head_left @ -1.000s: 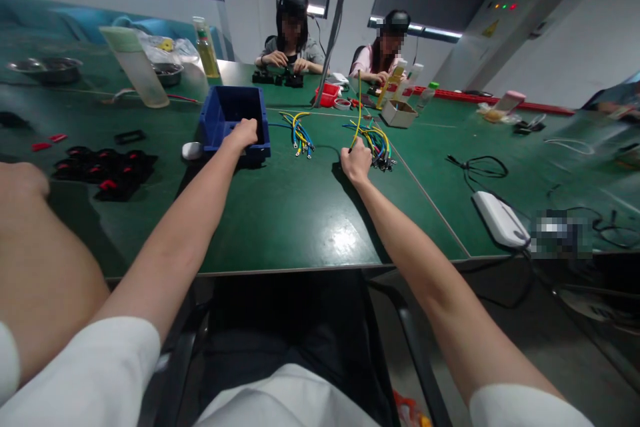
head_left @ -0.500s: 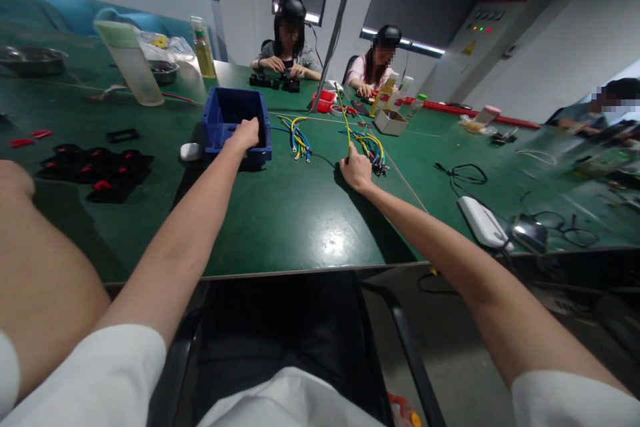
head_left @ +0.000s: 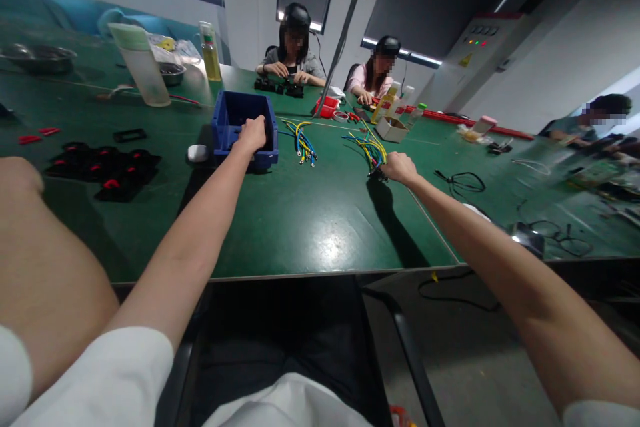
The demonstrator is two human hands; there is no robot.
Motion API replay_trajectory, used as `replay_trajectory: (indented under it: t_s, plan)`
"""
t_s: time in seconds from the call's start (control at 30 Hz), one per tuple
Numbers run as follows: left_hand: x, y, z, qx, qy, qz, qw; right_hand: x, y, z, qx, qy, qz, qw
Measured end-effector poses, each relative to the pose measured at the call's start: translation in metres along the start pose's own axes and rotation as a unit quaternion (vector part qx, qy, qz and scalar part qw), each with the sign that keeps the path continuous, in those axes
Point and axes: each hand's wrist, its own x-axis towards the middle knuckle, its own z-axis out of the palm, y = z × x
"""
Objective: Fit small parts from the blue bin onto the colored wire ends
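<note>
My left hand reaches over the near wall of a blue plastic bin; its fingers are curled closed, and what they hold, if anything, is hidden. Beside the bin lies a bundle of yellow, blue and green wires with ring terminals at the near ends. At the right end of a second bundle of wires is my right hand, closed on a yellow wire that lies along the bundle. The fingertips are partly covered by the hand.
Black parts with red pieces lie at left, near a white mouse. A frosted bottle stands behind. A small box and a black cable are at right. Two people sit across the table; another person is at far right.
My right hand has moved right with the yellow wire, from left of the second bundle to its right end. The wire has gone from standing up to lying along the bundle. My left hand stays in the bin.
</note>
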Motion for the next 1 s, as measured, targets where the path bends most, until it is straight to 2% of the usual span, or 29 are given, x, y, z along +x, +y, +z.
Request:
replay_trajectory:
  t_s: [0.2, 0.4, 0.57, 0.67, 0.8, 1.0]
  plan:
    - [0.001, 0.002, 0.000, 0.009, 0.052, -0.003, 0.999, 0.002, -0.004, 0.015, 0.008, 0.003, 0.018, 1.000]
    - [0.001, 0.001, 0.001, -0.013, 0.031, -0.020, 0.999, 0.007, -0.005, 0.023, 0.006, 0.033, 0.012, 0.999]
    - [0.001, 0.001, 0.000, -0.018, 0.028, -0.024, 0.999, 0.009, -0.010, 0.018, 0.004, 0.018, 0.023, 1.000]
    - [-0.002, 0.004, -0.003, -0.013, 0.027, -0.026, 0.999, 0.006, -0.018, 0.012, -0.003, 0.045, 0.022, 0.999]
    - [-0.006, 0.009, -0.007, -0.015, 0.021, -0.041, 0.999, -0.003, -0.040, 0.010, -0.018, 0.121, -0.032, 0.992]
    - [-0.005, 0.007, -0.005, 0.014, 0.028, -0.034, 0.999, -0.007, -0.108, 0.014, 0.008, 0.110, -0.144, 0.983]
